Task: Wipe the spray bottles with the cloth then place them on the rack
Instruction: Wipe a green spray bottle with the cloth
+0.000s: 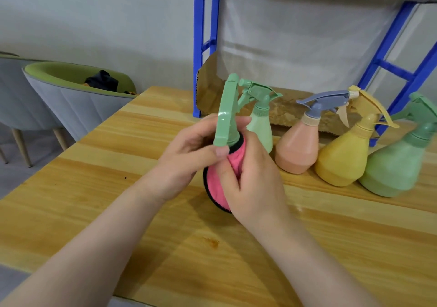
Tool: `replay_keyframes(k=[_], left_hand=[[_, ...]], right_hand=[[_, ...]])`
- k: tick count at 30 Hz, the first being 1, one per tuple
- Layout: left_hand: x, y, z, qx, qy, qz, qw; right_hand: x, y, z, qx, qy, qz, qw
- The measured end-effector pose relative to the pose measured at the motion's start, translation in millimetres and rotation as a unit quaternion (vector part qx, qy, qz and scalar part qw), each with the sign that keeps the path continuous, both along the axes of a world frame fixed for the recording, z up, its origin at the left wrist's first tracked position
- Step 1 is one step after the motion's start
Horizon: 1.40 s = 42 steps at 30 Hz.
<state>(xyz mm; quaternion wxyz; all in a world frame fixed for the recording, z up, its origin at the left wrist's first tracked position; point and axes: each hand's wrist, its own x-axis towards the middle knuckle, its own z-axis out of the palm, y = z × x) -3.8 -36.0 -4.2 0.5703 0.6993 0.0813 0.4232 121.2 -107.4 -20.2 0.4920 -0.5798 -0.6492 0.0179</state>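
Observation:
A green spray bottle's trigger head (227, 110) sticks up above a pink cloth (216, 186) that wraps its body. My left hand (189, 155) grips the bottle at the neck, just under the head. My right hand (250, 179) presses the cloth around the body. The wrapped bottle stands on the wooden table (118, 188). Behind it stand a pale green bottle (260, 124), a salmon bottle with a grey head (296, 150), a yellow bottle (343, 157) and a green bottle (397, 167). The blue-framed rack (198, 46) rises behind the table.
A sheet of brown cardboard (283, 108) lies on the rack's lowest level behind the bottles. A grey and green armchair (71, 98) with a dark item on its seat stands to the left of the table. A small orange stain (211, 241) marks the tabletop.

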Motion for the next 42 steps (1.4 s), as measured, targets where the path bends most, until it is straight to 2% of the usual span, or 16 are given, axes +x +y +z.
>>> replay_keyframes(k=[3, 10, 16, 20, 23, 26, 30, 34, 36, 42], left_hand=[[5.3, -0.9, -4.1, -0.013, -0.017, 0.045, 0.999], [0.5, 3.8, -4.9, -0.123, -0.113, 0.076, 0.983], [-4.0, 10.8, -0.2, -0.246, -0.212, 0.103, 0.940], [-5.7, 11.0, 6.7, -0.294, -0.271, 0.100, 0.911], [-6.5, 11.3, 7.6, -0.313, -0.293, 0.094, 0.899], [-4.2, 10.6, 3.3, -0.282, -0.256, 0.107, 0.919], [-1.6, 9.8, -4.3, -0.211, -0.165, 0.091, 0.959], [3.8, 1.2, -9.7, -0.115, -0.061, 0.066, 0.989], [8.2, -5.1, -11.0, -0.081, -0.018, 0.045, 0.996], [10.0, -6.8, -8.1, -0.004, 0.008, 0.062, 0.998]], right_hand=[[-0.8, 2.4, -2.9, 0.003, -0.034, -0.041, 0.999], [-0.1, 3.1, -5.7, -0.015, 0.009, 0.030, 0.999], [9.1, 3.2, -7.7, -0.070, 0.044, 0.091, 0.992], [11.1, 3.8, -10.0, -0.097, 0.073, 0.147, 0.982], [15.3, 2.6, -8.6, -0.136, 0.141, 0.202, 0.960], [19.1, 1.5, -8.2, -0.153, 0.191, 0.220, 0.944], [19.7, 0.6, -5.0, -0.161, 0.184, 0.222, 0.944], [20.3, 0.0, -1.5, -0.178, 0.139, 0.212, 0.951], [19.3, -0.4, -0.6, -0.171, 0.119, 0.210, 0.955], [19.2, -1.6, 6.9, -0.124, 0.083, 0.171, 0.974]])
